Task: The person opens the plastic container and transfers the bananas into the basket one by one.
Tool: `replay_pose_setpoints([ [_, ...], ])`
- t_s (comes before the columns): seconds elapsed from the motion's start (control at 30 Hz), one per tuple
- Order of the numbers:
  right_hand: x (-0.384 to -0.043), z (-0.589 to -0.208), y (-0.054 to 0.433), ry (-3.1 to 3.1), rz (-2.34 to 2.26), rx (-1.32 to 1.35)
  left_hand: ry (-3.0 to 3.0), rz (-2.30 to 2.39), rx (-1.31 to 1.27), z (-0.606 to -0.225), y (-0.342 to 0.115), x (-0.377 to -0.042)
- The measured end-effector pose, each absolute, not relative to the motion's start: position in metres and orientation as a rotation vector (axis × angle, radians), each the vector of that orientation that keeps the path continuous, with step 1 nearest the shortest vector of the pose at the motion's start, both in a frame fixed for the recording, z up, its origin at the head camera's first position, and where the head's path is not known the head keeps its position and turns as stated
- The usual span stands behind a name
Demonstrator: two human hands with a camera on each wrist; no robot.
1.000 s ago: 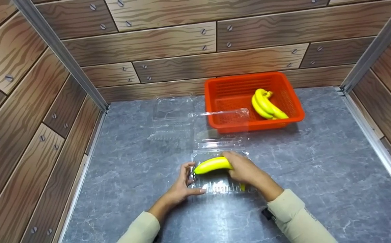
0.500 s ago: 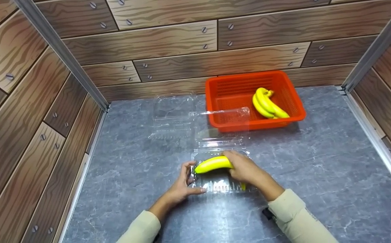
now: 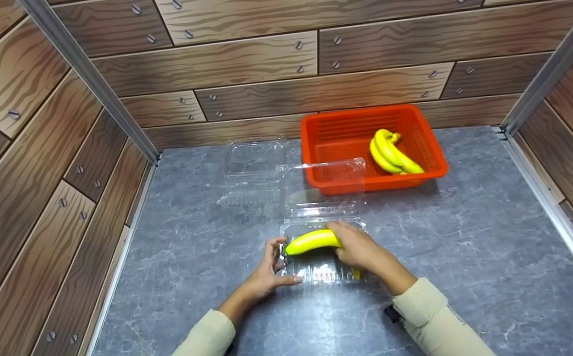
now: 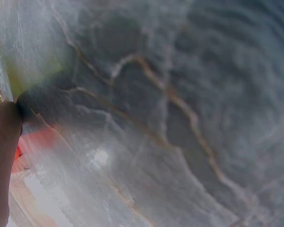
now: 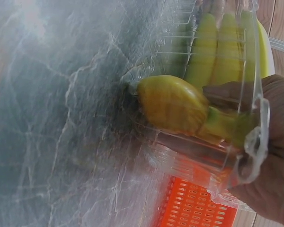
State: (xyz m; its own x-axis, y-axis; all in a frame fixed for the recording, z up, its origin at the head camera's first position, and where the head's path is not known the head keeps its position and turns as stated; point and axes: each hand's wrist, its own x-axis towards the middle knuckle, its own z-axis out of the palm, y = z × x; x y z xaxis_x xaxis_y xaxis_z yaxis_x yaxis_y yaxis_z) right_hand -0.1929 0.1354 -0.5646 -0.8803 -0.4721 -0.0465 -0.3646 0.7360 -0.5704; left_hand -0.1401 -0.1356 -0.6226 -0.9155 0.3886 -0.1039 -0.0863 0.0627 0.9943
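Note:
A clear plastic clamshell box (image 3: 323, 269) lies open on the grey marble-look table, its lid (image 3: 323, 185) standing up behind it. My right hand (image 3: 358, 247) grips a yellow banana (image 3: 311, 241) and holds it in the box's tray. In the right wrist view the banana (image 5: 173, 104) shows through the clear wall (image 5: 206, 158) with my fingers (image 5: 265, 142) around it. My left hand (image 3: 269, 272) pinches the tray's left edge between thumb and fingers. The left wrist view shows only a blurred fingertip (image 4: 2, 156) and table.
An orange slotted basket (image 3: 417, 141) at the back holds a bunch of yellow bananas (image 3: 390, 153). A second clear clamshell (image 3: 251, 173) lies open to the left of it. Wood-patterned walls with metal rails enclose the table on three sides.

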Motion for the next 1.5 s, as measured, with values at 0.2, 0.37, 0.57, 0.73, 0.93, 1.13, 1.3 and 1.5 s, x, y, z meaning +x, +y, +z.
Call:
replay_pose_setpoints([
  [0.2, -0.192, -0.564, 0.135, 2.742, -0.852, -0.653, 1.986, 1.916, 0.303, -0.623, -0.136, -0.139],
  [0.37, -0.193, -0.565, 0.137, 2.734, -0.865, -0.642, 1.993, 1.916, 0.303, -0.622, -0.138, -0.139],
  [0.57, -0.193, -0.565, 0.139, 2.739, -0.865, -0.632, 2.006, 1.895, 0.276, -0.621, -0.137, -0.141],
  [0.73, -0.192, -0.565, 0.141, 2.765, -0.902, -0.700, 2.015, 1.879, 0.270, -0.621, -0.137, -0.141],
  [0.93, -0.188, -0.561, 0.143, 2.779, -0.977, -0.677, 2.008, 1.907, 0.289, -0.622, -0.137, -0.140],
  [1.13, -0.184, -0.552, 0.147, 2.793, -1.005, -0.653, 1.988, 1.926, 0.293, -0.623, -0.137, -0.139],
  [1.3, -0.184, -0.541, 0.153, 2.825, -1.110, -0.630, 1.982, 1.922, 0.301, -0.622, -0.138, -0.139],
  [1.5, -0.185, -0.526, 0.167, 2.909, -1.199, -0.605, 1.982, 1.923, 0.338, -0.624, -0.139, -0.141],
])
